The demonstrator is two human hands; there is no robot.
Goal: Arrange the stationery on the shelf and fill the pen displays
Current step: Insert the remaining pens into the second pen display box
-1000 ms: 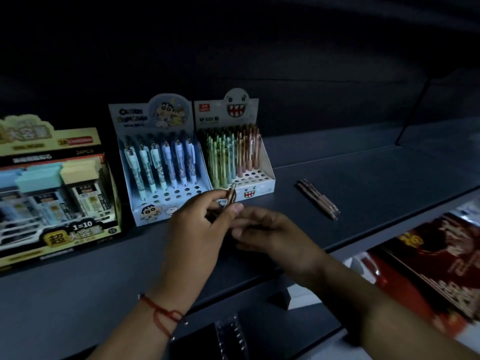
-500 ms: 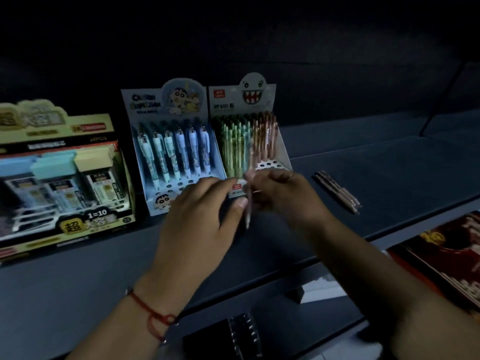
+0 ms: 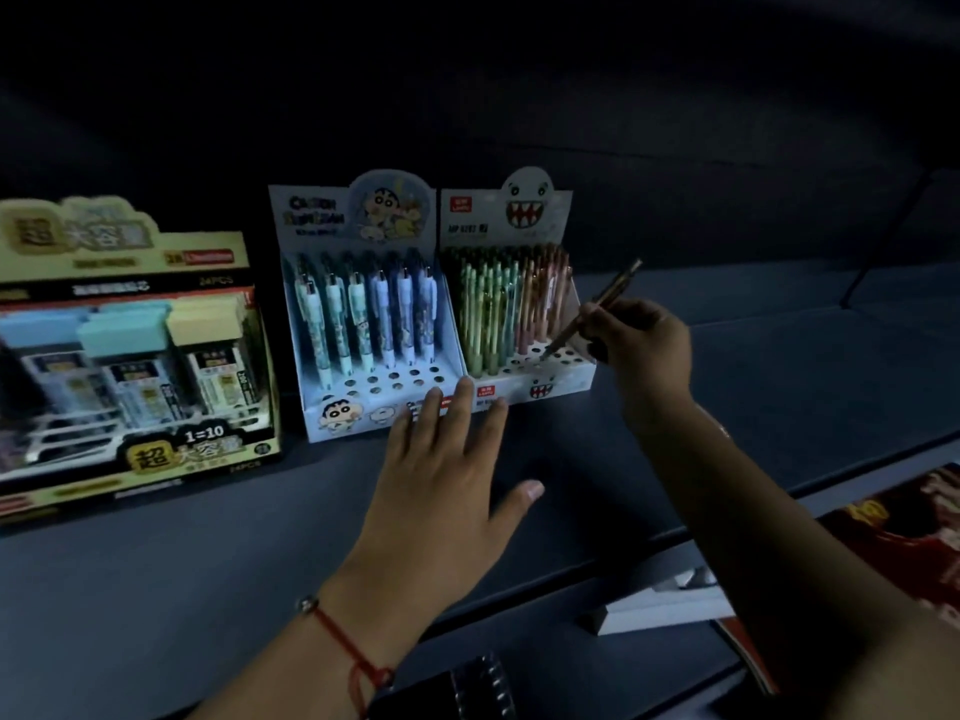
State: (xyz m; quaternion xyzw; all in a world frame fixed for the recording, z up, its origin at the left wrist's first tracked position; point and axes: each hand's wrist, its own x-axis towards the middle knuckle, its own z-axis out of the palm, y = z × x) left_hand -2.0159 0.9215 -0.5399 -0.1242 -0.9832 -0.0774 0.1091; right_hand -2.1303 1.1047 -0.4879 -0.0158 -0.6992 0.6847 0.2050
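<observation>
Slim brown pen (image 3: 597,306) pinched in right hand (image 3: 641,345), tip at white monster-face cardboard pen display (image 3: 558,379); left hand (image 3: 441,491) spread flat, near.

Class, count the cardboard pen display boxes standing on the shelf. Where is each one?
2. The cartoon-boy display stands beside the eraser box; the toothy-ghost display stands against its right side.

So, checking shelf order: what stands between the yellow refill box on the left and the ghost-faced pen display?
In the head view, the blue cartoon pen display stands between the yellow refill box and the ghost-faced pen display.
</observation>
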